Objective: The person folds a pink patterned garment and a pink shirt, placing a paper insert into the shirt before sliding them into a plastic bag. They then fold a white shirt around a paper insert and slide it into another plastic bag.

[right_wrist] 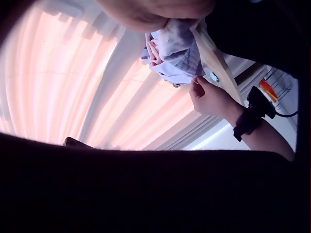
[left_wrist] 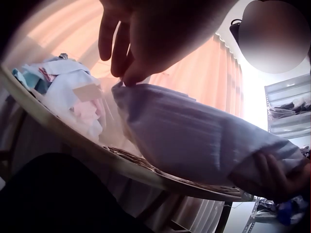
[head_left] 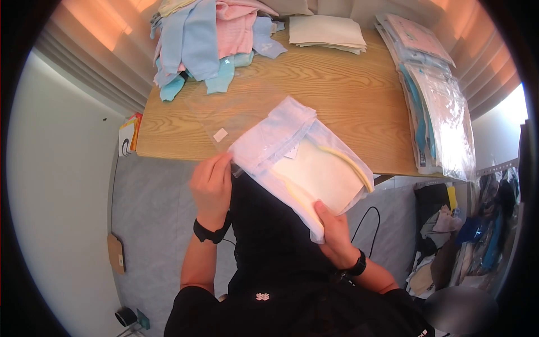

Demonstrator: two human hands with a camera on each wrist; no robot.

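Note:
A pale lavender garment (head_left: pixel 269 132) with yellow trim lies folded about a cream card sheet (head_left: pixel 320 174), held up at a slant over the lap and the table's front edge. My left hand (head_left: pixel 212 182) pinches its left corner between thumb and fingertips, as the left wrist view also shows. Low on the opposite end, my right hand (head_left: pixel 337 236) grips garment and card, thumb on top and fingers underneath. Clear plastic film (head_left: pixel 205 109) with a white label (head_left: pixel 220 135) spreads beyond the left corner over the table. A small white tag (head_left: pixel 292 150) shows at the fold.
The wooden table (head_left: pixel 337 84) bears a heap of blue, pink and teal clothes (head_left: pixel 208 39) at back left. Cream sheets (head_left: pixel 327 32) are stacked at the back. Bagged garments (head_left: pixel 441 118) pile up along the right edge. A rack with clothes (head_left: pixel 471 230) stands lower right.

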